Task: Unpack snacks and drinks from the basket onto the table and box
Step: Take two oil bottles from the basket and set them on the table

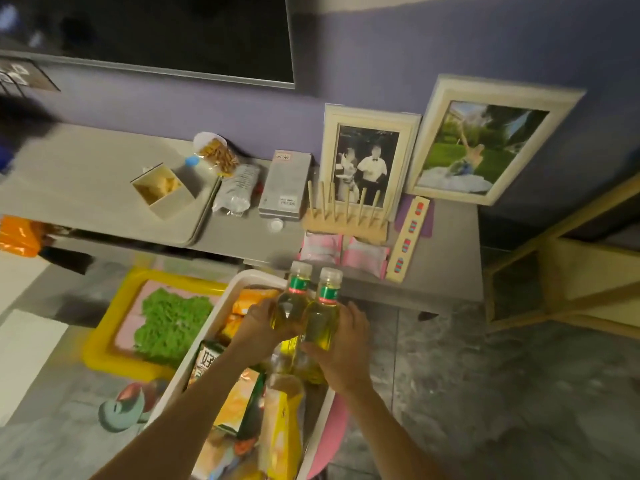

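While left hand grips left bottle and right hand right bottle over basket, lower centre: bottles may knock, slip; pink packs crowd bench edge.

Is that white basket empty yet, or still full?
Still fairly full: snack packets and a yellow box crowd the basket.

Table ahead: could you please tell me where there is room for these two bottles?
Bare table shows between the tray and the pink packets, around the white cap, and at the right end past the striped board. The tray is bare left of the wooden box. Crowded along the wall by the peg rack.
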A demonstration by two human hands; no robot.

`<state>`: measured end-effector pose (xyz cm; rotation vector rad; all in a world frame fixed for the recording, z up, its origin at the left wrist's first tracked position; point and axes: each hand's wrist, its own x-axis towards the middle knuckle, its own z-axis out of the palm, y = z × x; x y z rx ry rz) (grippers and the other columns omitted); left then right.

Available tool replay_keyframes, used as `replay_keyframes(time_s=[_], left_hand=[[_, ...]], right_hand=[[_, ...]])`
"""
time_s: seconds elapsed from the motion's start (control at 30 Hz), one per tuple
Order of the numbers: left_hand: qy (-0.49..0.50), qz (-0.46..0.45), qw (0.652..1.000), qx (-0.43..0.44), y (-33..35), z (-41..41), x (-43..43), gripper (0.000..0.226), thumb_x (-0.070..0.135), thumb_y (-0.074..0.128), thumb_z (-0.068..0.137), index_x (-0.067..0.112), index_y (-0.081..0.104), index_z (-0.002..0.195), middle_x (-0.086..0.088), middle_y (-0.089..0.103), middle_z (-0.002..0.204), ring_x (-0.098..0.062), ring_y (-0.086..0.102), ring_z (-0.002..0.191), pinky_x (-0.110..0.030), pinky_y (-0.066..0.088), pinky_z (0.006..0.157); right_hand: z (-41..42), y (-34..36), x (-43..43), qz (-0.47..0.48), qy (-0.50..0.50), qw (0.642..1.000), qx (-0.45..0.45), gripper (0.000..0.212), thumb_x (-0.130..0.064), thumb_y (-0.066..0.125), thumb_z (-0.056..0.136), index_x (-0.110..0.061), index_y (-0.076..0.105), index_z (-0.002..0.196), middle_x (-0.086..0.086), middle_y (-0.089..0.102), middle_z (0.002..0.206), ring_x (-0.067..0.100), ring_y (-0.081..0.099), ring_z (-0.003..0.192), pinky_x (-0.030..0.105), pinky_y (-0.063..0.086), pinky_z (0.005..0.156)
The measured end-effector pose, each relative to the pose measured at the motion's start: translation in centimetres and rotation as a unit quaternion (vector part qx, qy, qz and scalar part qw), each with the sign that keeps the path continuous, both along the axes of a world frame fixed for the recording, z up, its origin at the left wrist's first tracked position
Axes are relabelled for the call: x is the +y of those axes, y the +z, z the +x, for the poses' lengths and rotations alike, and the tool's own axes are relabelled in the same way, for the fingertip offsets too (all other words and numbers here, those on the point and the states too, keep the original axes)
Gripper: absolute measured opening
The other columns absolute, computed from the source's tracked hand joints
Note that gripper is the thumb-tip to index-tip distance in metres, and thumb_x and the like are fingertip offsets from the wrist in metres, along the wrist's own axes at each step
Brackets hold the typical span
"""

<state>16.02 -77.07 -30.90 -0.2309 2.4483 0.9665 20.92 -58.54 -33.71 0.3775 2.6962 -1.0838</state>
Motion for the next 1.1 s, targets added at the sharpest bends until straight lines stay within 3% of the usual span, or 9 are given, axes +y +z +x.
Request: replay_keyframes(time_s=[0.1, 0.2, 0.27, 0.33, 0.5, 0.63, 0.8, 0.97, 1.1], left_hand=[[0.023, -0.002, 0.999, 0.03, 0.2, 0.7, 0.4, 0.059, 0.055, 0.085, 0.079, 0.036, 0.057, 0.126, 0.022, 0.063, 0.107, -0.006, 0.063, 0.1, -0.017, 0.046, 0.072], [0.051, -0.007, 0.998, 0.04, 0.6, 1.6, 0.8, 0.057, 0.046, 0.084, 0.084, 0.034, 0.048, 0.127, 0.02, 0.055, 0.103, -0.003, 0.056, 0.091, -0.01, 0.04, 0.067], [0.057, -0.008, 0.998, 0.033, 0.6, 2.1, 0.7, 0.073, 0.054, 0.084, 0.081, 0.026, 0.046, 0.136, 0.01, 0.063, 0.112, -0.011, 0.062, 0.096, -0.021, 0.051, 0.072], [0.064, -0.008, 0.997, 0.038, 1.0, 2.5, 0.3, 0.084, 0.059, 0.085, 0.075, 0.023, 0.044, 0.14, 0.003, 0.068, 0.118, -0.02, 0.068, 0.105, -0.037, 0.059, 0.084], [0.056, 0.041, 0.994, 0.089, 4.5, 2.8, -0.7, 0.083, 0.056, 0.088, 0.068, 0.037, 0.05, 0.139, 0.013, 0.07, 0.121, -0.012, 0.068, 0.111, -0.039, 0.06, 0.092], [0.05, 0.094, 0.985, 0.137, 12.1, 2.7, -0.6, 0.075, 0.033, 0.095, 0.067, 0.055, 0.051, 0.123, 0.016, 0.069, 0.116, 0.004, 0.065, 0.104, -0.014, 0.054, 0.082], [0.017, 0.138, 0.975, 0.176, 24.2, 0.9, 1.4, 0.084, 0.04, 0.094, 0.064, 0.039, 0.052, 0.137, 0.016, 0.072, 0.118, -0.002, 0.069, 0.106, -0.034, 0.061, 0.087], [-0.047, 0.171, 0.952, 0.25, 38.6, -1.7, 6.5, 0.081, 0.032, 0.095, 0.068, 0.04, 0.052, 0.137, 0.023, 0.067, 0.122, -0.002, 0.065, 0.116, -0.026, 0.057, 0.095], [-0.09, 0.19, 0.932, 0.294, 49.3, -3.4, 11.8, 0.079, 0.028, 0.096, 0.069, 0.049, 0.049, 0.129, 0.023, 0.065, 0.121, 0.006, 0.062, 0.112, -0.018, 0.055, 0.086]], right_hand=[[0.3, -0.2, -0.6, 0.014, -0.022, 1.0, 0.006, 0.095, -0.079, 0.072, 0.065, -0.031, 0.051, 0.143, -0.005, 0.05, 0.148, 0.025, 0.035, 0.147, 0.054, 0.031, 0.117], [0.8, 0.7, -1.1, -0.052, -0.062, 0.997, 0.02, 0.079, -0.064, 0.083, 0.068, -0.034, 0.055, 0.135, -0.011, 0.06, 0.132, 0.019, 0.055, 0.129, 0.049, 0.046, 0.106], [1.3, 1.8, -1.4, -0.131, -0.085, 0.987, 0.024, 0.072, -0.039, 0.091, 0.074, -0.041, 0.05, 0.133, -0.017, 0.067, 0.122, 0.008, 0.066, 0.113, 0.035, 0.057, 0.096], [1.6, 2.5, -1.4, -0.175, -0.083, 0.981, 0.015, 0.077, -0.021, 0.089, 0.078, -0.043, 0.046, 0.139, -0.02, 0.067, 0.125, 0.003, 0.067, 0.113, 0.03, 0.059, 0.096], [1.9, 5.8, 0.1, -0.23, -0.051, 0.972, 0.009, 0.089, -0.028, 0.088, 0.074, -0.038, 0.043, 0.15, -0.018, 0.065, 0.136, 0.005, 0.064, 0.124, 0.042, 0.057, 0.104], [1.4, 12.9, 1.9, -0.253, -0.021, 0.966, 0.039, 0.086, -0.026, 0.089, 0.079, -0.044, 0.042, 0.149, -0.024, 0.063, 0.138, -0.002, 0.059, 0.129, 0.034, 0.052, 0.109], [0.5, 24.7, 5.3, -0.245, -0.023, 0.965, 0.089, 0.097, -0.03, 0.091, 0.074, -0.041, 0.04, 0.155, -0.023, 0.058, 0.144, 0.0, 0.056, 0.132, 0.04, 0.05, 0.113], [-1.1, 38.6, 11.0, -0.237, -0.029, 0.959, 0.152, 0.088, -0.03, 0.094, 0.075, -0.048, 0.045, 0.147, -0.027, 0.062, 0.137, -0.002, 0.06, 0.126, 0.039, 0.054, 0.109], [-1.0, 49.1, 16.9, -0.21, -0.053, 0.952, 0.215, 0.091, -0.03, 0.095, 0.075, -0.046, 0.045, 0.149, -0.026, 0.063, 0.136, -0.003, 0.059, 0.127, 0.033, 0.051, 0.109]])
